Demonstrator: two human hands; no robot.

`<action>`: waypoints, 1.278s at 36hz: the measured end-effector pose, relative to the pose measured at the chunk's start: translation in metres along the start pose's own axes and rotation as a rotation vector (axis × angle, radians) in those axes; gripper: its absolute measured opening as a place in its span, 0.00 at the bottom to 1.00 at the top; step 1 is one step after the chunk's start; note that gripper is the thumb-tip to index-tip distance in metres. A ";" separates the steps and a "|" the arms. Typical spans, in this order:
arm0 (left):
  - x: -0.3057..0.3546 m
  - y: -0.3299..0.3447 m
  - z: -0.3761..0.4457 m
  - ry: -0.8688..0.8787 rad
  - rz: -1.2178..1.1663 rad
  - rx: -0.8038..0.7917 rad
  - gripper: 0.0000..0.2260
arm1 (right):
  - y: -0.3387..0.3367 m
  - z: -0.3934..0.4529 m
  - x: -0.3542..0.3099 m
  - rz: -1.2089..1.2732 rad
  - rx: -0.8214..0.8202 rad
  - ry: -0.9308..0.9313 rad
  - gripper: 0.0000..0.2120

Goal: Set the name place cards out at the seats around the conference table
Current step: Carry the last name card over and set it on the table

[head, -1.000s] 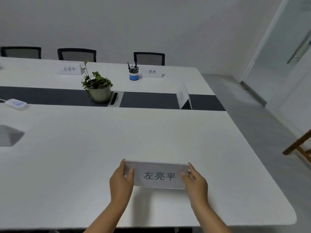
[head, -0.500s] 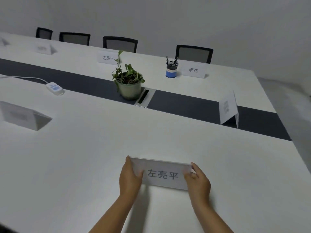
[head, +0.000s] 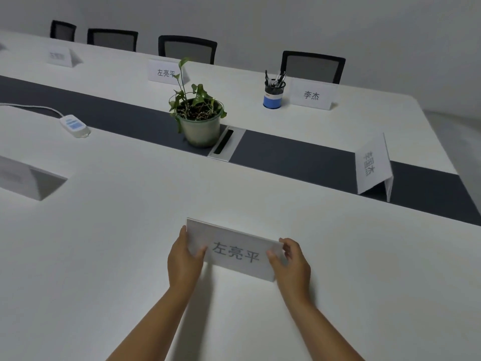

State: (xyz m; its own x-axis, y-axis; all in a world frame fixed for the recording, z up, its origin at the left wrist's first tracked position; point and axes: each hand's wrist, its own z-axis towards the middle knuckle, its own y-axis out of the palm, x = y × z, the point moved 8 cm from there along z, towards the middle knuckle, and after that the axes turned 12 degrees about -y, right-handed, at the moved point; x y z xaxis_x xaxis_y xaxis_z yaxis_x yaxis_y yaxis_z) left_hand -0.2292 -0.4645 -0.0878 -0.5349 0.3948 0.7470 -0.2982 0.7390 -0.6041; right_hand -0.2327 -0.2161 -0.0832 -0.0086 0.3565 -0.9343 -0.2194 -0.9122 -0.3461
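Observation:
A white tent-shaped name card [head: 235, 250] with dark printed characters stands on the near side of the white conference table [head: 104, 230]. My left hand [head: 183, 259] grips its left end and my right hand [head: 292, 261] grips its right end. Other name cards stand around the table: one at the far right seat [head: 312, 96], one behind the plant [head: 165, 71], one at the far left [head: 61, 56], one at the table's right end [head: 373, 164], and one at the near left [head: 23, 179].
A potted plant [head: 199, 118] sits on the dark centre strip beside a cable hatch [head: 226, 144]. A blue pen cup [head: 273, 93] stands at the far side. A white corded device [head: 75, 125] lies at left. Black chairs [head: 312, 66] line the far edge.
The view has swung left, bringing more of the table's left side and more chairs into sight. Both hands stay on the same card, which has hardly moved on the table.

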 end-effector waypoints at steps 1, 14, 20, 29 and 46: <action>0.001 0.000 0.004 0.001 -0.004 -0.001 0.27 | 0.001 0.002 0.000 -0.003 0.007 -0.005 0.15; 0.004 0.006 0.025 0.050 -0.033 -0.028 0.25 | 0.006 0.008 0.003 0.000 0.091 -0.009 0.17; 0.009 0.028 0.009 0.067 -0.018 -0.106 0.26 | -0.029 0.009 0.010 0.031 0.124 0.014 0.16; 0.023 0.057 -0.003 0.125 -0.003 -0.155 0.22 | -0.067 0.006 0.017 0.072 0.172 0.035 0.16; 0.024 0.061 -0.003 0.098 -0.045 -0.144 0.22 | -0.067 0.009 0.029 0.042 0.215 0.038 0.17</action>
State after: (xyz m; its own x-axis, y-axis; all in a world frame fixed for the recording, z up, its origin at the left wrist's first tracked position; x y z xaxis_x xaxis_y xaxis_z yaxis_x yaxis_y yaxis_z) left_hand -0.2575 -0.4083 -0.1059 -0.4418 0.4056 0.8002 -0.1998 0.8251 -0.5285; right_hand -0.2267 -0.1424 -0.0865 0.0136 0.3076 -0.9514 -0.4227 -0.8605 -0.2843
